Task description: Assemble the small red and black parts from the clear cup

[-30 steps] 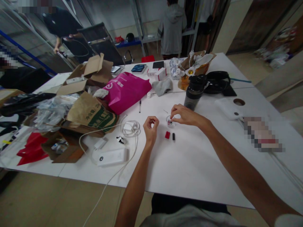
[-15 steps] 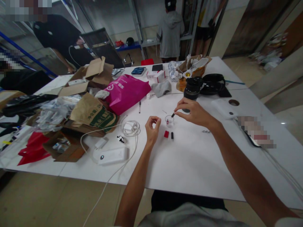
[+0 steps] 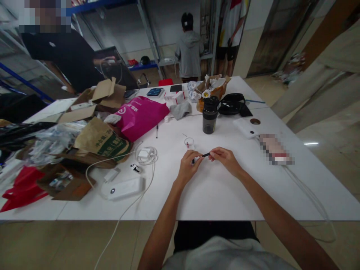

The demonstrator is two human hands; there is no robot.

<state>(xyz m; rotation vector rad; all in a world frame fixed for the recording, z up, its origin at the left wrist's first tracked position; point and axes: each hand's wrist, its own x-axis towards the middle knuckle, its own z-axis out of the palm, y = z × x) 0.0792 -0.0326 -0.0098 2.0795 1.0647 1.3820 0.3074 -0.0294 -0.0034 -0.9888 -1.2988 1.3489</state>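
Note:
Both of my hands meet over the white table [image 3: 213, 187]. A small black stick-like piece [image 3: 206, 154] spans the gap between them, its ends at the fingertips of each hand. My left hand [image 3: 189, 165] is closed in a pinch at its left end; my right hand [image 3: 226, 160] pinches the right end. Just beyond the left hand stands a small clear cup [image 3: 189, 142] with something red inside. Another dark bit shows between the left hand's fingers, too small to make out. The red pieces seen earlier on the table are hidden behind the left hand.
A dark bottle [image 3: 210, 116] stands beyond my hands. White cables [image 3: 146, 153], a white power bank [image 3: 126, 188], a pink bag [image 3: 142, 116] and open cartons [image 3: 63, 180] fill the left. A phone [image 3: 277, 150] lies right. Several people stand around the table's far side.
My right hand has come down from beside the cup toward me, bringing the black piece to my left hand. My left hand's fingers now close at its other end. The view has shifted.

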